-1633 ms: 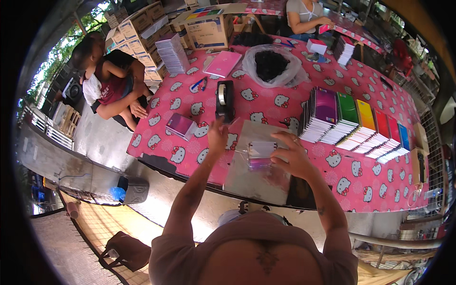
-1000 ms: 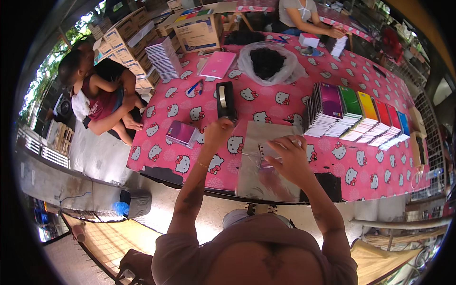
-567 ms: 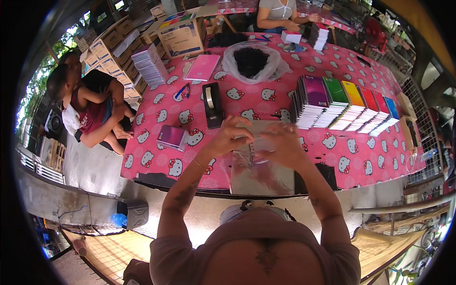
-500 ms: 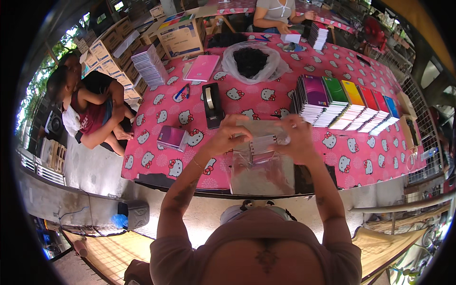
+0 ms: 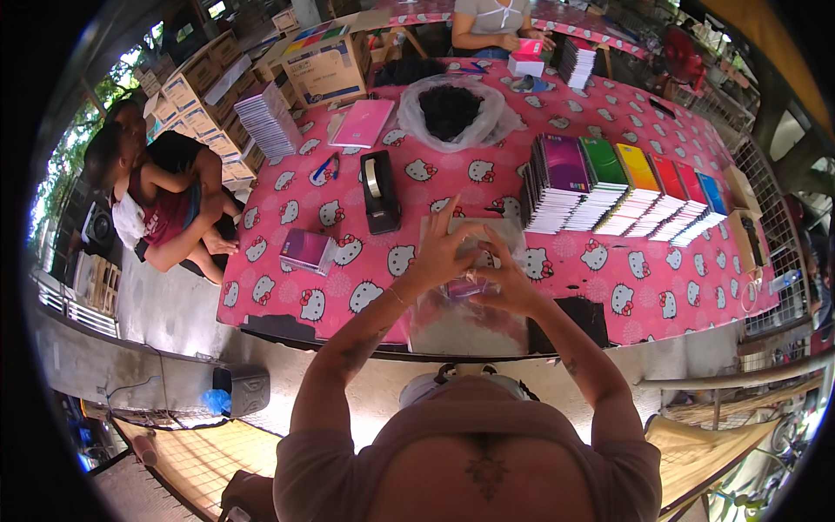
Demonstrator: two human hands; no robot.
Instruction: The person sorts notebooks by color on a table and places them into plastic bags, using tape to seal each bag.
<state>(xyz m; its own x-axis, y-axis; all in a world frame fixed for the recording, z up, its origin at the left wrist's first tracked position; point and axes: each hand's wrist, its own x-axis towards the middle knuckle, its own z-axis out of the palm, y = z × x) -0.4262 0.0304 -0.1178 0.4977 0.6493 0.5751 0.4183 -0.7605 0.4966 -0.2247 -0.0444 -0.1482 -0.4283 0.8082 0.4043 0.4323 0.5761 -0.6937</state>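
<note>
My left hand (image 5: 445, 259) and my right hand (image 5: 511, 285) meet over a grey work board (image 5: 470, 334) at the table's near edge. Their fingers are bent in pinches, the fingertips close together at clear plastic wrap. One left finger points up, off the wrap. Beneath my hands lies a small purple notebook bundle (image 5: 464, 288), mostly covered by them. To the left, a plastic-wrapped purple notebook bundle (image 5: 306, 250) rests on the pink table cover. A black tape dispenser (image 5: 380, 193) stands beyond my left hand.
Notebook stacks (image 5: 622, 187) in several colours line the right side. A plastic bag with black contents (image 5: 450, 113) sits farther back, near a pink notebook (image 5: 362, 123). Cartons (image 5: 326, 71) stand far left. A co-worker (image 5: 497, 35) handles notebooks across the table; two people (image 5: 170, 191) sit left.
My hands have come together over the bundle, hiding its white edge. The co-worker across the table now has a pink-covered notebook at the small stack.
</note>
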